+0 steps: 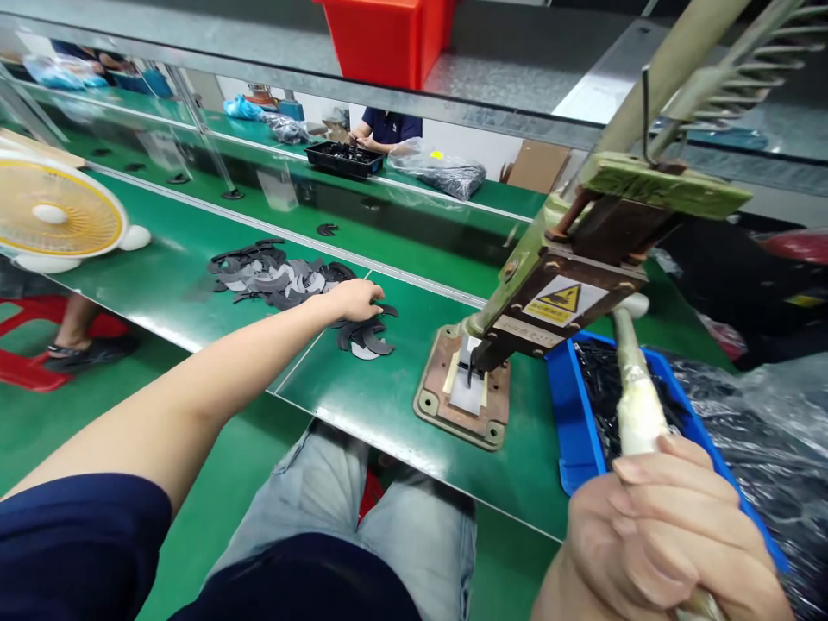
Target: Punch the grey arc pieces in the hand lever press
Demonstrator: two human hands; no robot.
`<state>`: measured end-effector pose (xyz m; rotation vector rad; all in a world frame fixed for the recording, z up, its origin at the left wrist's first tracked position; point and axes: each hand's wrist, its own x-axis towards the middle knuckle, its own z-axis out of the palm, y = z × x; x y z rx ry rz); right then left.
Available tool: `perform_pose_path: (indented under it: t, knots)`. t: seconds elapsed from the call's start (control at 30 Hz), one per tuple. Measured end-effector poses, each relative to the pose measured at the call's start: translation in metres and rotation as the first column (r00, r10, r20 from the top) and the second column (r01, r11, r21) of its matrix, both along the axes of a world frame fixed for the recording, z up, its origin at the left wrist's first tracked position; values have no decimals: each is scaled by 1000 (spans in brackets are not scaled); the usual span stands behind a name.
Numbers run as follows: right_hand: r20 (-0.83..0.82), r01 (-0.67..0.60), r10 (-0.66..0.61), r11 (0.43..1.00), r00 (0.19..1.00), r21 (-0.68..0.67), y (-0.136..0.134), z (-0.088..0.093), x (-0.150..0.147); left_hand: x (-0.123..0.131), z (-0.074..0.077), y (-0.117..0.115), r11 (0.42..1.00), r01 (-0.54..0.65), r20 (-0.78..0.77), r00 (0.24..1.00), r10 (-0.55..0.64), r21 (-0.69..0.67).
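My left hand (357,300) reaches over the green table, its fingers curled down at a dark curved piece beside the pile of black and grey curved pieces (278,276). What its fingertips hold, if anything, is hidden. A smaller group of the pieces (366,336) lies just below that hand. At the lower right, my right hand (673,526) is wrapped round the lever handle (637,405) of a green hand press (549,285). The press's base plate (430,384) sits on the table, with a light grey piece (467,395) under the press head.
A blue bin (575,431) of black parts stands right of the press, beside plastic bags (769,431). A fan (52,211) is at the left. A red bin (381,43) rests on the shelf above. Across the line sits a person (392,128) near a black tray (342,160).
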<state>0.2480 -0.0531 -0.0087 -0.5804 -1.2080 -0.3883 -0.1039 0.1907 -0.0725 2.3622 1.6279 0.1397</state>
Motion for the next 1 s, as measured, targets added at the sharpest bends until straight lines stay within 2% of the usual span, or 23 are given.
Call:
perform_pose_path:
  t: [0.2, 0.43, 0.67, 0.77, 0.9, 1.0]
  knots:
    - [81, -21, 18, 999, 997, 37, 2, 1, 5, 25, 5, 10, 996, 56, -281, 957, -72, -63]
    - [107, -24, 19, 999, 994, 46, 3, 2, 4, 43, 9, 10, 991, 107, -385, 914, -130, -79]
    - [78, -20, 16, 998, 997, 55, 2, 6, -1, 54, 8, 10, 993, 99, -378, 919, -113, -58]
    - [76, -18, 15, 999, 997, 40, 1, 6, -3, 55, 8, 4, 990, 136, -309, 943, -121, 29]
    - [72, -28, 25, 999, 997, 43, -1, 7, -5, 55, 13, -17, 952, 253, -148, 962, -229, 170]
    - [58, -28, 26, 999, 998, 39, -1, 7, -7, 58, 22, -41, 923, 351, -168, 931, -325, 160]
